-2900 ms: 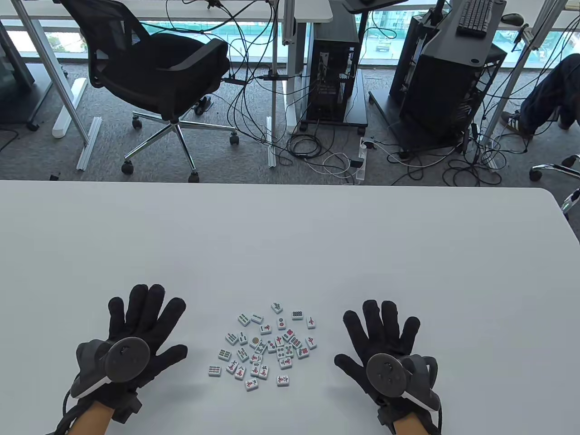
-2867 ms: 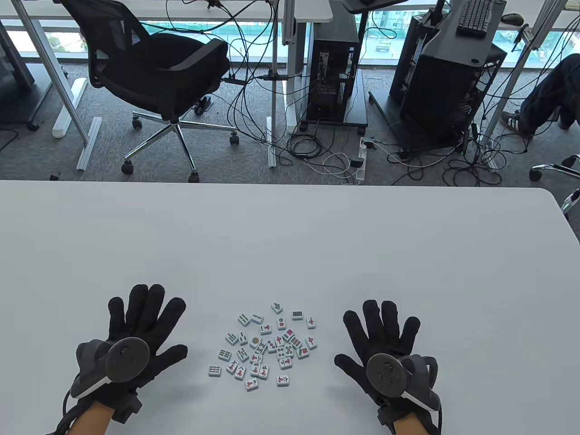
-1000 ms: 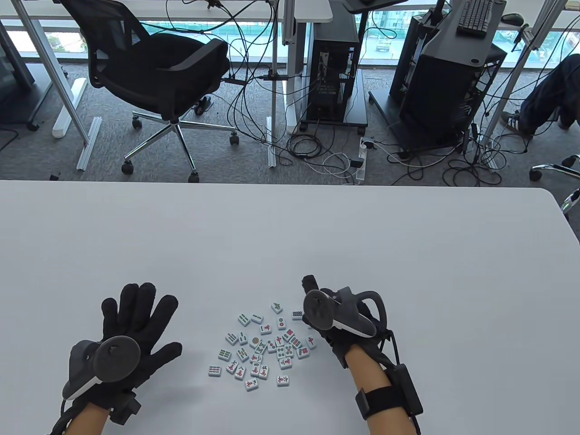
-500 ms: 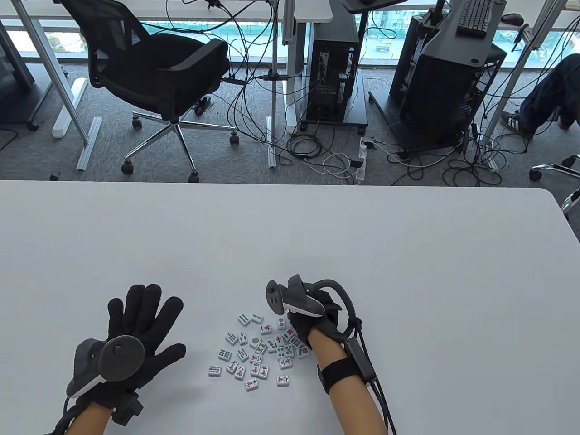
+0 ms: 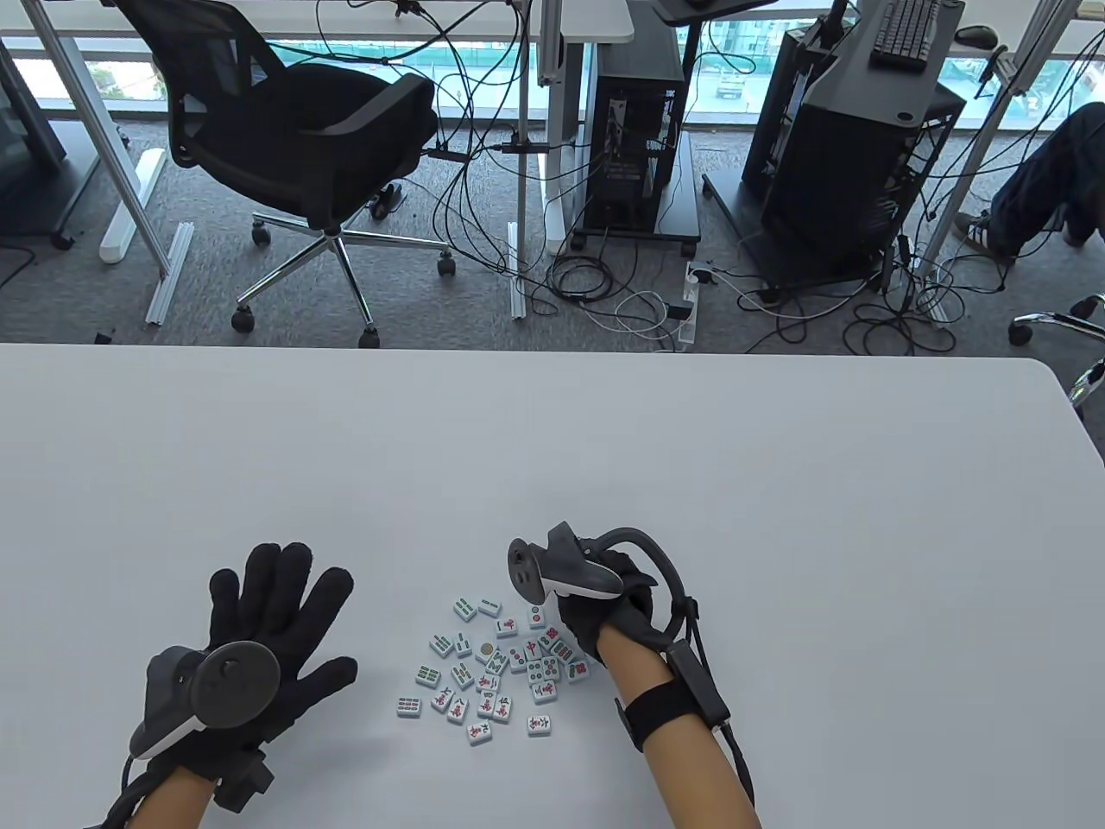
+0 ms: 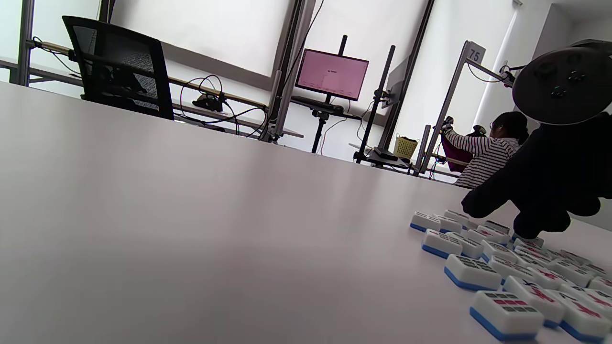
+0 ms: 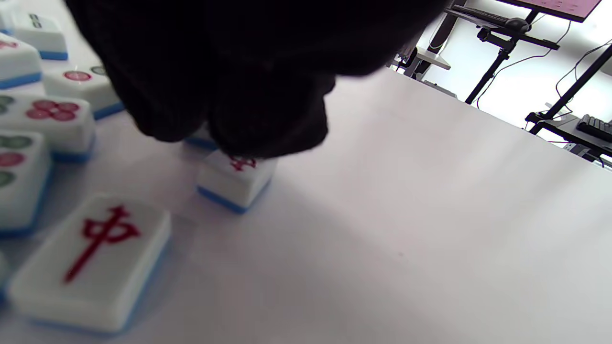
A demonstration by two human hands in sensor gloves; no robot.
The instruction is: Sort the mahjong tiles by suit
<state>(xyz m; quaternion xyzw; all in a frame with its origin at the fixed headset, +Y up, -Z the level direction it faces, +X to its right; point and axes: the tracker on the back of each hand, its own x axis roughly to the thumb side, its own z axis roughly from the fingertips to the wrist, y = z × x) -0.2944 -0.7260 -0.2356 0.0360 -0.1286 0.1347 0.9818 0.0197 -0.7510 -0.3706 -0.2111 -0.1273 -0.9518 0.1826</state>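
Observation:
A loose cluster of white, blue-backed mahjong tiles (image 5: 496, 665) lies face up near the table's front edge; the left wrist view shows the mahjong tiles (image 6: 507, 267) from the side. My left hand (image 5: 276, 604) lies flat on the table to their left, fingers spread, holding nothing. My right hand (image 5: 596, 613) hangs over the cluster's upper right corner, fingers curled down. In the right wrist view its fingertips (image 7: 267, 129) close on a small tile with a red character (image 7: 236, 179), which sits on the table. A red "中" tile (image 7: 95, 258) lies just in front.
The white table (image 5: 552, 449) stretches far beyond the tiles. Past its far edge stand a black office chair (image 5: 302, 147), computer towers (image 5: 634, 129) and floor cables. A person in a striped shirt (image 6: 487, 153) sits in the background.
My right hand left its flat spot right of the tiles, swung left over the cluster's upper right corner and curled its fingers down. In the last half second it barely moved. The left hand stayed flat.

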